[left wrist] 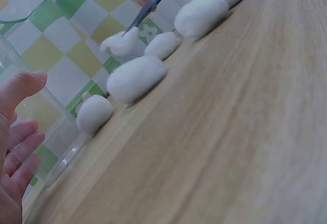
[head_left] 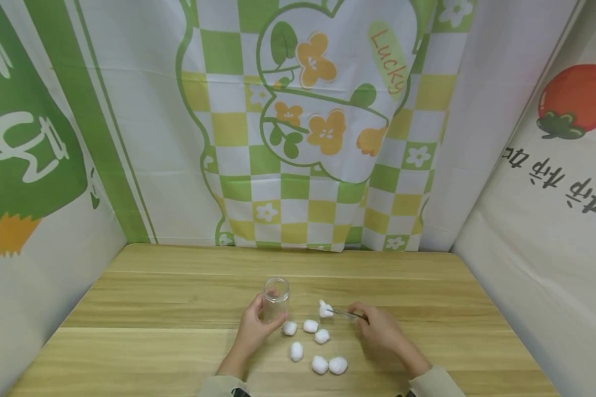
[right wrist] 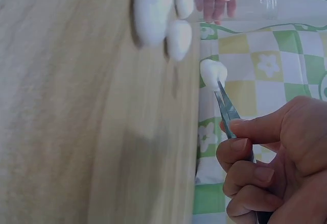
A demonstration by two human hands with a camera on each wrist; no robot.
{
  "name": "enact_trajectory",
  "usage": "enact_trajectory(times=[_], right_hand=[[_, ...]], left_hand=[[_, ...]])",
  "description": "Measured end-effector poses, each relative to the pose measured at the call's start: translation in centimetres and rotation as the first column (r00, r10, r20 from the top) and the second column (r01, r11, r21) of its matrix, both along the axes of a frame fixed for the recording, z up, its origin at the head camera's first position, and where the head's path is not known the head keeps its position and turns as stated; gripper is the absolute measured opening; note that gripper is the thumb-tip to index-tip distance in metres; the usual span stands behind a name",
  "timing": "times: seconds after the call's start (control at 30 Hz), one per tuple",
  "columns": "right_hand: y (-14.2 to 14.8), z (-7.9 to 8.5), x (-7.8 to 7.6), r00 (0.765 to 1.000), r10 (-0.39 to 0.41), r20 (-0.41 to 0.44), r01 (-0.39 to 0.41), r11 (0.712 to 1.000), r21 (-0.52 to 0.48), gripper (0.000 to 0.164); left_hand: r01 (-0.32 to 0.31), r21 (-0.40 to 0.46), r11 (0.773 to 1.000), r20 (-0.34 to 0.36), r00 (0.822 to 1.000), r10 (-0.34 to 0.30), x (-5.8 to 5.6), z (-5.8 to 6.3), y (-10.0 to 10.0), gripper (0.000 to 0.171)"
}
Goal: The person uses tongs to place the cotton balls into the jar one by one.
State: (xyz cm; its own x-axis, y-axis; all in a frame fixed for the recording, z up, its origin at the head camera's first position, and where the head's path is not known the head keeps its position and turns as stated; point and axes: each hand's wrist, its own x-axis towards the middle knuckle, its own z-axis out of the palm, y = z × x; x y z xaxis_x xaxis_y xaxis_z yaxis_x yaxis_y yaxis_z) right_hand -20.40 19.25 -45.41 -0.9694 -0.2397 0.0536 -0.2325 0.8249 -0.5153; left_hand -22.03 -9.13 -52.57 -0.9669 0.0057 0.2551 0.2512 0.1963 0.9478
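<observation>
My left hand (head_left: 252,326) holds a clear, open-topped jar (head_left: 276,303) upright on the table, with thumb and fingers curved around its side. In the right wrist view the jar (right wrist: 250,2) shows a threaded neck and no contents that I can make out. Metal tweezers (right wrist: 226,110) are pinched between the thumb and fingers of my right hand (head_left: 381,330). Their tips grip a white cotton ball (head_left: 325,309), pulled a little out of shape and raised above the table, to the right of the jar. Several more cotton balls (head_left: 296,351) lie between my hands.
The wooden table (head_left: 179,292) runs back to a patterned curtain (head_left: 308,209). Fabric panels (head_left: 536,231) flank it on both sides. One cotton ball (head_left: 290,328) sits right beside the jar, close to the left thumb; a pair lies nearer the front.
</observation>
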Motion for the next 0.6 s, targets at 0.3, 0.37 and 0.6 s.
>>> enact_trajectory(times=[0.3,0.37,0.6], right_hand=[[-0.5,1.4,0.0,1.000,0.028,-0.010,-0.028,0.999,-0.016,0.024],[-0.8,1.7,0.0,0.999,0.033,-0.023,-0.033,0.999,-0.015,0.022],[-1.5,2.7,0.3,0.998,0.041,-0.044,-0.042,0.999,-0.011,0.022]], left_hand=[[-0.003,0.000,1.000,0.002,1.000,0.003,0.0,0.1,0.0,0.061],[0.000,-0.002,1.000,0.001,1.000,0.000,0.0,0.1,0.0,0.061],[0.005,0.007,1.000,-0.008,1.000,-0.005,0.2,0.2,0.0,0.058]])
